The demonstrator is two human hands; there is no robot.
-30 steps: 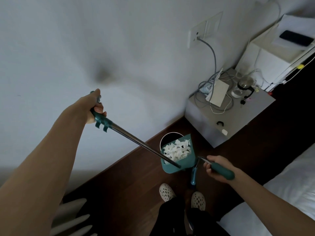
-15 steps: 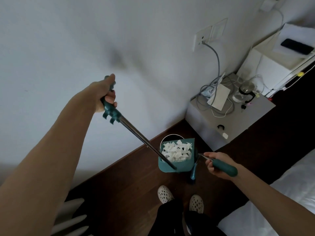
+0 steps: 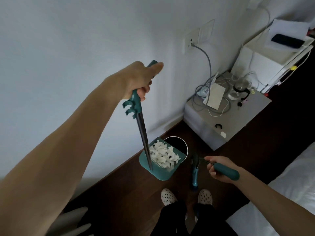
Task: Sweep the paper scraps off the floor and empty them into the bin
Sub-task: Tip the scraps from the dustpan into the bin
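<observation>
Paper scraps heap in the teal dustpan, overlapping the bin rim at 1 o'clock. Left hand grips its handle; right hand grips the broom. Nightstand stands at 2 o'clock.

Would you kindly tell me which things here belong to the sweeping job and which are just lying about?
Job:
left hand
dustpan
paper scraps
bin
right hand
broom

Lying about:
bedside cabinet
cables
glass kettle
phone
bed
</observation>
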